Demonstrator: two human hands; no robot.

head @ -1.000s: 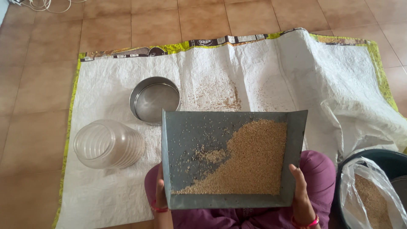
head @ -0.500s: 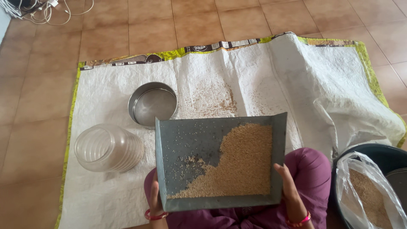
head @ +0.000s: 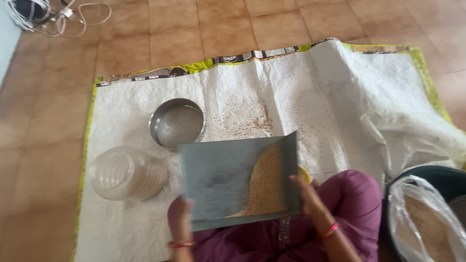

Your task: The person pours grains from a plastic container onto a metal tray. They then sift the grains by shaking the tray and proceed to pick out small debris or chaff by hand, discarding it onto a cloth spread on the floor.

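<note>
Winnowing tray (head: 228, 179) with grain (head: 267, 182) between hands, left (head: 178, 218), right (head: 307, 194), both gripping sides.

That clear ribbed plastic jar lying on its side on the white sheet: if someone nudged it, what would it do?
The jar would probably roll, since it lies on its round side. It looks empty and thin-walled, so likely light and easily pushed. The woven sheet under it might slow it a little.

Soft even daylight, faint shadows, apparently motion-blurred throughout
</note>
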